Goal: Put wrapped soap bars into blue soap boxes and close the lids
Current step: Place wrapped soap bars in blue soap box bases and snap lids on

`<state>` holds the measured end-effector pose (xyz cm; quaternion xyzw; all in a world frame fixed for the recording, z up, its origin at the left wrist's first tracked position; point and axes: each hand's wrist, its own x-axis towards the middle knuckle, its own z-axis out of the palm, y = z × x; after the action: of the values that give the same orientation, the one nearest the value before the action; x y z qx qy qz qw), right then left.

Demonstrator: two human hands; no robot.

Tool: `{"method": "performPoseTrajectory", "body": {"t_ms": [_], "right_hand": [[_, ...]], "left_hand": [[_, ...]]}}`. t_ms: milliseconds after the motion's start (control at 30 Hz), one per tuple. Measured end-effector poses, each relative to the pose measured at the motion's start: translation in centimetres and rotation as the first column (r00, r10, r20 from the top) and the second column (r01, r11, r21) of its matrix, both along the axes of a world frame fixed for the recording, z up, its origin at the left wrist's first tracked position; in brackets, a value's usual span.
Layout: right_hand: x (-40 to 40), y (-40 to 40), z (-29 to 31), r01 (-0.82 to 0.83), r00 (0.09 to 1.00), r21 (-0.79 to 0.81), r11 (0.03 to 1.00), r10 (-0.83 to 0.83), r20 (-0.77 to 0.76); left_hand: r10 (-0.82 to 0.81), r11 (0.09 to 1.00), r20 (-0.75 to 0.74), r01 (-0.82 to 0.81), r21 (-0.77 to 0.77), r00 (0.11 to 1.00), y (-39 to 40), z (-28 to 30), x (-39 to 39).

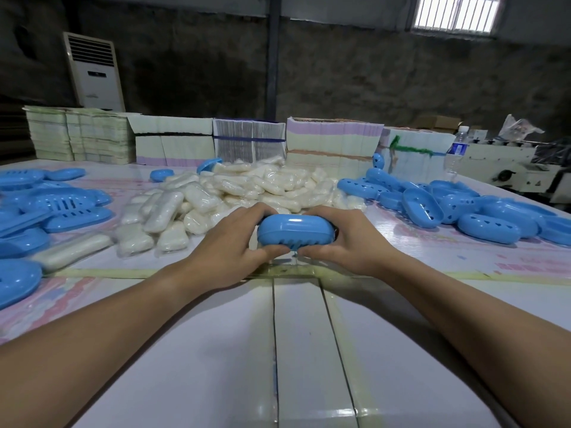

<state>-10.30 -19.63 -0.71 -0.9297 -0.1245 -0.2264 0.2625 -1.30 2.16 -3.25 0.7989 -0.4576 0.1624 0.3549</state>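
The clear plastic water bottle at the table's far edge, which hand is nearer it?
Right. The right hand grips the blue soap box, bottle-side; the clear plastic water bottle stands beyond. The left hand grips its other end.

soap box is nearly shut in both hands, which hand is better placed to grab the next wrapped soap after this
Left, probably. Both hands grip the soap box, but the closest wrapped soaps lie just left of the left hand. The right hand sits nearer the pile of blue boxes.

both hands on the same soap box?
Yes, the left hand and right hand grip opposite ends of one blue soap box.
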Motion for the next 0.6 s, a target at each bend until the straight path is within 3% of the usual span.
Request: {"method": "performPoseTrajectory", "body": {"t_ms": [133, 267, 400, 500, 600], "right_hand": [[-0.1, -0.2, 0.1, -0.024, 0.999, 0.025, 0.999, 0.025, -0.046], [-0.2, 0.3, 0.4, -0.117, 0.952, 0.110, 0.987, 0.143, -0.272], [-0.1, 0.6, 1.0, -0.088, 0.942, 0.122, 0.989, 0.123, -0.313], [-1.3, -0.3, 1.2, -0.011, 0.955, 0.094, 0.996, 0.038, -0.293], [-3.6, -2.9, 2.0, 0.173, 0.962, 0.124, 0.977, -0.141, -0.234]], "left_hand": [[0.005, 1.000, 0.018, -0.005, 0.021, 1.000, 0.1, 0.1, -0.1], [-0.067, 0.997, 0.119, 0.062, 0.040, 0.991, 0.1, 0.3, -0.7], [-0.061, 0.998, 0.067, 0.058, 0.035, 0.996, -0.2, 0.3, -0.6], [-0.109, 0.990, 0.014, 0.107, 0.095, 0.994, 0.0, 0.1, 0.1], [-0.107, 0.984, -0.074, 0.116, 0.135, 0.992, 0.6, -0.2, 0.4]]}}
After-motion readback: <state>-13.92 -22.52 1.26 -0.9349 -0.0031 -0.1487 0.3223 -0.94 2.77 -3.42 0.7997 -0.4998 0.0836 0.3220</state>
